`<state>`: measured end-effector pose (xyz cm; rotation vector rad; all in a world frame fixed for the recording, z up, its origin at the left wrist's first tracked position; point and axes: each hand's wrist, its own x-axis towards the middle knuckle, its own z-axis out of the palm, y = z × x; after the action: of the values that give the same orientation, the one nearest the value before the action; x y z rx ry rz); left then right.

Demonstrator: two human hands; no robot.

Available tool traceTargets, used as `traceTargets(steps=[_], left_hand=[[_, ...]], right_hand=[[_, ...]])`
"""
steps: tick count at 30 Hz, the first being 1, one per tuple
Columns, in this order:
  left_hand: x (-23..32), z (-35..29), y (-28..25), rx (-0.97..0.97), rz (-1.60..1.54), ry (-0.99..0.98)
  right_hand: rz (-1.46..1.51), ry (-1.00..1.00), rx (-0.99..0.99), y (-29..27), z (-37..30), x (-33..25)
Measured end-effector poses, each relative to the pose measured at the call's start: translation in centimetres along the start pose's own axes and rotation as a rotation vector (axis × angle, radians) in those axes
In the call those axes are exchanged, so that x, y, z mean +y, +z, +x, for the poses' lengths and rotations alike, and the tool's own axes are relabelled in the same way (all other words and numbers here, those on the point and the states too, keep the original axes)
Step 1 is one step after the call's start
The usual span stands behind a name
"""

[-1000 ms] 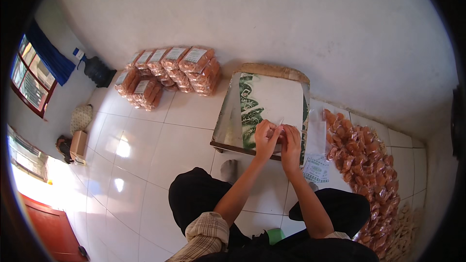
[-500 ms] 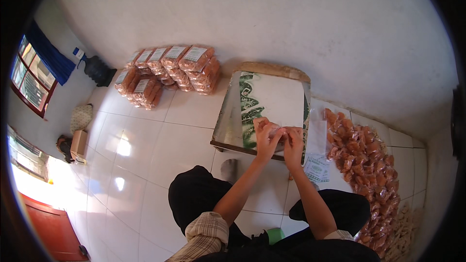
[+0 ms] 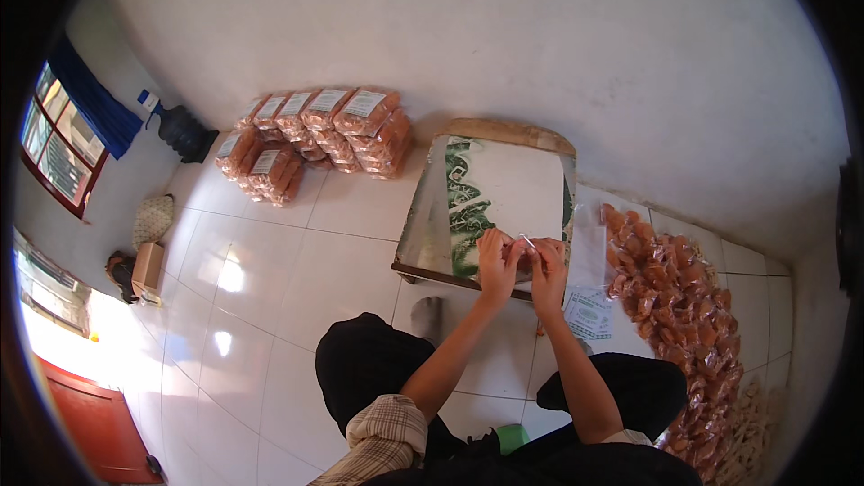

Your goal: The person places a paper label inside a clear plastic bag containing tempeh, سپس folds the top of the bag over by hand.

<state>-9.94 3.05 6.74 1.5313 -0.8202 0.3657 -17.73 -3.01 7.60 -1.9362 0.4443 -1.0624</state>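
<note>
Above the near edge of the low table (image 3: 526, 171), my left hand (image 3: 498, 268) and my right hand (image 3: 547, 272) meet, fingers closed. Both pinch a thin, shiny strip of clear plastic (image 3: 527, 240), which sticks up between the fingertips. Something reddish-brown shows dimly below the hands; I cannot make out whether it belongs to the plastic. Just right of the table lie clear plastic bags (image 3: 589, 252) and printed green-and-white labels (image 3: 589, 313). A long heap of small clear packets with orange-brown contents (image 3: 675, 306) spreads along the floor to the right.
Stacked large labelled packs (image 3: 364, 126) stand by the wall at far left. Beyond them is a dark water jug (image 3: 184, 130). A cardboard box (image 3: 147, 265) and a red object (image 3: 94, 423) are at the left. My knees (image 3: 369, 369) flank the near side; something green (image 3: 511, 437) lies between them.
My hands have dipped slightly nearer to me and drawn closer together. The plastic strip now stands out as a narrow whitish line between my fingertips.
</note>
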Motion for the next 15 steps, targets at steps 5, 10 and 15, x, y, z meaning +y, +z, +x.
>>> traceTargets(steps=[5,10,15], left_hand=[[-0.1,-0.1,0.2,0.032,-0.062,-0.056],[-0.4,-0.2,0.1,0.007,-0.098,-0.092],[-0.7,-0.6,0.3,0.032,-0.144,-0.139]], right_hand=[[0.011,0.029,-0.033,-0.5,0.5,-0.4],[-0.074,0.028,-0.048,-0.7,0.9,-1.0],[-0.072,0.01,-0.048,-0.4,0.6,-0.6]])
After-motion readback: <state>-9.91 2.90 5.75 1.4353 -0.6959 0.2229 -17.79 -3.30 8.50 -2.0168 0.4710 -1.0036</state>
